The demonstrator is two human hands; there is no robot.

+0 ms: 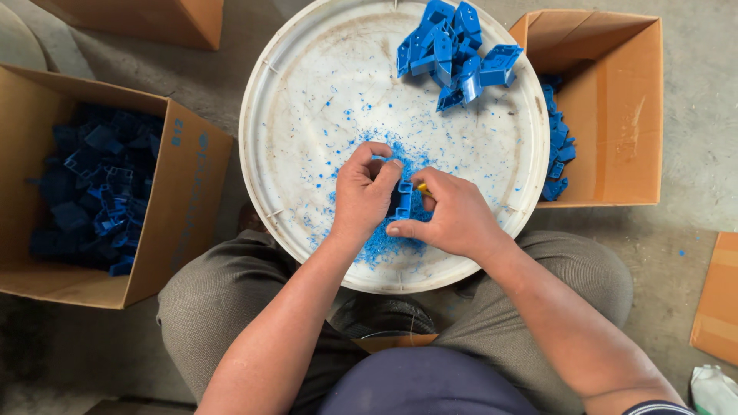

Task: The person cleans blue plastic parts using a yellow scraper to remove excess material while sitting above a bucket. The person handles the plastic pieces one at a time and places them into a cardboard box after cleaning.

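Blue plastic part (403, 198) sits pinched between both hands at frame centre, left hand (364, 192) gripping it steady, right hand (455, 217) closed on a small yellow-tipped tool (422, 187), shavings (377, 246) dropping onto the white round tray (307, 92).

Bare grey concrete floor (696, 115) in even daylight, dusty, with flat cardboard sheet (719, 300) at right edge and white bag (713, 390) in corner.

A round white lid (307, 92) is serving as work surface; a pile of blue plastic parts (457, 50) and blue shavings (380, 246) are lying on it.
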